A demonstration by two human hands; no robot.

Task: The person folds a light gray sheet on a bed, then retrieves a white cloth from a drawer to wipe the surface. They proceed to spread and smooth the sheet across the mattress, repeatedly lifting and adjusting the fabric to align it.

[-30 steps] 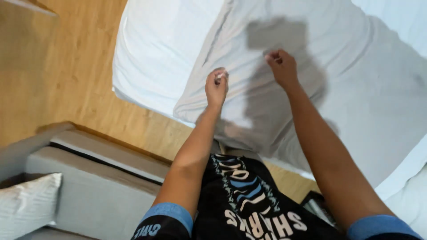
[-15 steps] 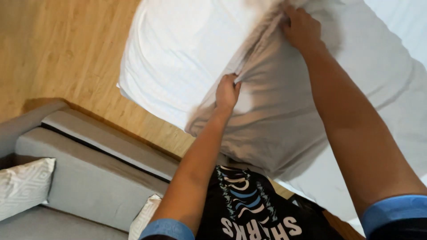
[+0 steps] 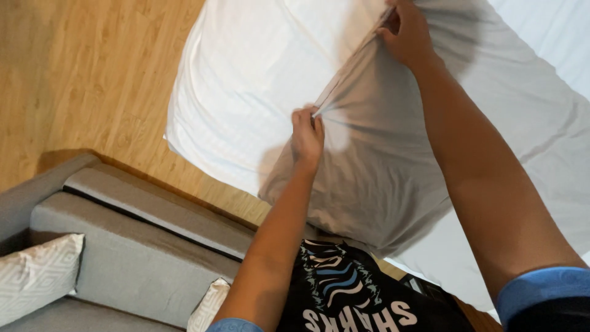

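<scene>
L hand (image 3: pixel 307 132) clenched on edge of grey wrinkled cloth sheet (image 3: pixel 393 166), R hand (image 3: pixel 405 34) pinching same edge further up. Sheet lies over white mattress (image 3: pixel 246 92), near its corner; only partly spread, rest bunched w/ folds.

Wood floor (image 3: pixel 80 80); grey sofa (image 3: pixel 123 246) lower left, 2 patterned cushions (image 3: pixel 37 276).

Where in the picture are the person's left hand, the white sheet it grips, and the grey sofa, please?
left hand (image 3: pixel 307 132): head view, on the back of the closed fist.
white sheet (image 3: pixel 375 178): head view, on the shaded, lifted fold.
grey sofa (image 3: pixel 129 258): head view, on the seat cushion.
</scene>
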